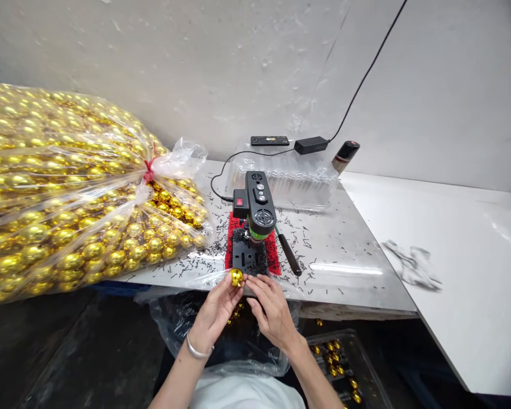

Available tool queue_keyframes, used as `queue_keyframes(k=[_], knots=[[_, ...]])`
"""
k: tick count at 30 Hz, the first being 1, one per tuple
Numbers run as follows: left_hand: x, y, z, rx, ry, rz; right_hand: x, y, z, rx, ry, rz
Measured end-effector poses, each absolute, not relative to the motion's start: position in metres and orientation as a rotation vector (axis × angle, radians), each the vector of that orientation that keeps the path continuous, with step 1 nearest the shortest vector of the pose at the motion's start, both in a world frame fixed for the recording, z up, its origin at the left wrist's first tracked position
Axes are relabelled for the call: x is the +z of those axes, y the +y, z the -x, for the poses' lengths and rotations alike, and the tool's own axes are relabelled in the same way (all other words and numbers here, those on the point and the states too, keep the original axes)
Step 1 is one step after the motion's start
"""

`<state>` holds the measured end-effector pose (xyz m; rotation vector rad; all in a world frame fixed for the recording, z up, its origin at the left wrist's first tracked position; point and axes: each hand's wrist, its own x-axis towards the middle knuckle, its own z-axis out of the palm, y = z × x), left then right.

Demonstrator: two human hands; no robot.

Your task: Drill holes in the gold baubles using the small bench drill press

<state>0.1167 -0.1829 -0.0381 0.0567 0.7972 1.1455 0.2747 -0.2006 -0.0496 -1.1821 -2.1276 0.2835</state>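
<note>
A shiny gold ball (237,277) is pinched in the fingertips of my left hand (218,309), just in front of a small bench drill press (260,207). My right hand (273,311) is beside it, fingers stretched out and slightly bent, its fingertips close to the ball; I cannot tell whether they touch it. The drill press has a black top with a red switch and a lever (289,254) on its right side. Its slotted black base plate (243,253) stands on a red mat (273,250).
Clear bags full of gold balls (68,216) fill the left. Behind the drill are a clear plastic case (298,184), a power adapter (310,145) and a spray can (346,154). Black shavings litter the table. Gloves (413,266) lie right; a bin (357,352) with gold balls is below.
</note>
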Motion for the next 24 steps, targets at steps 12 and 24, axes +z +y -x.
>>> queue_keyframes(k=[12,24], knots=[[-0.031,-0.165,-0.104,1.206,0.804,0.111,-0.081,-0.142,-0.341,0.041,-2.228,1.654],[-0.034,-0.147,-0.091,1.165,0.817,0.000,-0.077,-0.117,-0.321,0.173,-2.246,1.690]])
